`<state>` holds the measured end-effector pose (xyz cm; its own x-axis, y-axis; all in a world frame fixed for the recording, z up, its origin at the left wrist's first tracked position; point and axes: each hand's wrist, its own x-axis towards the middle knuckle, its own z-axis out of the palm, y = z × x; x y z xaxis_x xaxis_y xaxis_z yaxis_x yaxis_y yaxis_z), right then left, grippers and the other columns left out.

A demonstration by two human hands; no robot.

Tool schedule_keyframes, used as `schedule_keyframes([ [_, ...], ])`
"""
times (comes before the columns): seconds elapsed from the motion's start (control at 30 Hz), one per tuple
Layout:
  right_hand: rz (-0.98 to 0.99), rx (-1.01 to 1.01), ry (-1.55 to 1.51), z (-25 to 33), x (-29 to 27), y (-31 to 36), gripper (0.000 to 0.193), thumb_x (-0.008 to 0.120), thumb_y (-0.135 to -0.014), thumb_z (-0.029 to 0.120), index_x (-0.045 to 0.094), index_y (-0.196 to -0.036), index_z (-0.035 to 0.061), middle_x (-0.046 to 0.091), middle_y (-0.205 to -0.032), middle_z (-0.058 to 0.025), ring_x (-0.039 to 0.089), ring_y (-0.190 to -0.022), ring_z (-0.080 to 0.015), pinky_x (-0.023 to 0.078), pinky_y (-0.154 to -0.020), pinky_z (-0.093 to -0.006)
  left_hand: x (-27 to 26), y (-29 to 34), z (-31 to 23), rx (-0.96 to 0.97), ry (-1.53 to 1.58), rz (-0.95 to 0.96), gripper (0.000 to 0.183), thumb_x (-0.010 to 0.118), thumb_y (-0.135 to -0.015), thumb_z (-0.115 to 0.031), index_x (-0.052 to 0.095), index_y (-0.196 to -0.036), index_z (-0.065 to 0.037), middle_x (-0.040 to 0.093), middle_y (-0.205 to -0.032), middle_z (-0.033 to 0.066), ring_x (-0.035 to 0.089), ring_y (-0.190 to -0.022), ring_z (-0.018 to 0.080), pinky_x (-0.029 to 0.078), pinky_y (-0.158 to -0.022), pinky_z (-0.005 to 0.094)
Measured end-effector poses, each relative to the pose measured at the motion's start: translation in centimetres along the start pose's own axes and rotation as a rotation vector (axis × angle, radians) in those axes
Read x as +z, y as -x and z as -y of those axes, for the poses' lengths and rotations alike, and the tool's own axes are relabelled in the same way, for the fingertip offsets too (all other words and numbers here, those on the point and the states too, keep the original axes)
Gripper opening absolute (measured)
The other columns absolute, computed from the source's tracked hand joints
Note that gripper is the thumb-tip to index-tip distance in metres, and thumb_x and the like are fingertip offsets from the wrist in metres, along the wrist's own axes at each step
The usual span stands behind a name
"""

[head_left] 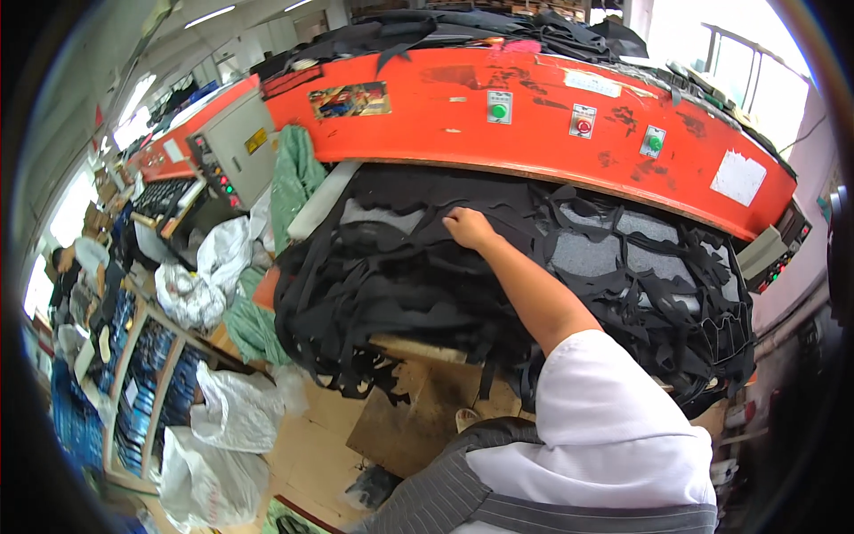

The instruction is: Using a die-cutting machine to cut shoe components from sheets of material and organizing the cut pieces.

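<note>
My right hand (468, 228) reaches out over the bed of a large press, its fingers closed on black sheet material. Around it the black sheet (405, 191) lies in dark layers. Cut-out scrap webbing (391, 303) with ragged holes hangs in a tangle over the near edge. To the right of my arm, more black scrap strips (636, 289) lie across a grey speckled surface (583, 254), which shows through their gaps. My left hand is out of view.
Above the bed runs a red press beam (427, 107) with green and red buttons, black offcuts piled on top. White sacks (236, 405) and a rack of blue pieces (147, 383) stand at the left. A person (89, 258) is farther back. A control box (778, 249) is at the right.
</note>
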<state>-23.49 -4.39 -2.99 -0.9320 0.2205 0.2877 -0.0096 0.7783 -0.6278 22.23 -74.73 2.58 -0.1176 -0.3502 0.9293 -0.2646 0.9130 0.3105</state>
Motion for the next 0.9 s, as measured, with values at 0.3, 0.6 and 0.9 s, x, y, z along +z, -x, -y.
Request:
schedule_keyframes([
  [0.3,0.405,0.216,0.430,-7.7,-1.6,-4.6,0.057,0.048,-0.092,0.050,0.066,-0.109,-0.0011,0.061,-0.115,-0.0229,0.057,-0.110,-0.0377,0.046,-0.094,-0.0429,27.0,4.3,-39.3,0.371,0.875,0.756,0.012,0.067,-0.079,-0.002,0.063,-0.091,-0.003,0.065,-0.095,0.0099,0.060,-0.089,0.0241,0.047,-0.082,0.0351],
  [0.6,0.255,0.184,0.601,-13.5,0.0,-6.6,0.020,0.054,-0.083,0.013,0.069,-0.086,0.0005,0.068,-0.092,-0.0196,0.066,-0.087,-0.0359,0.053,-0.080,-0.0412,38.3,7.3,-51.0,0.517,1.183,1.080,0.009,0.068,-0.075,-0.002,0.065,-0.084,-0.003,0.067,-0.085,0.0098,0.063,-0.082,0.0289,0.049,-0.075,0.0361],
  [0.9,0.368,0.252,0.748,-9.7,-1.6,-5.5,0.026,0.049,-0.087,0.011,0.065,-0.106,0.0029,0.057,-0.117,-0.0197,0.057,-0.109,-0.0337,0.048,-0.091,-0.0418,53.0,12.1,-59.2,0.684,1.323,1.267,0.009,0.066,-0.078,-0.012,0.066,-0.085,-0.006,0.065,-0.083,0.0111,0.061,-0.084,0.0321,0.048,-0.075,0.0397],
])
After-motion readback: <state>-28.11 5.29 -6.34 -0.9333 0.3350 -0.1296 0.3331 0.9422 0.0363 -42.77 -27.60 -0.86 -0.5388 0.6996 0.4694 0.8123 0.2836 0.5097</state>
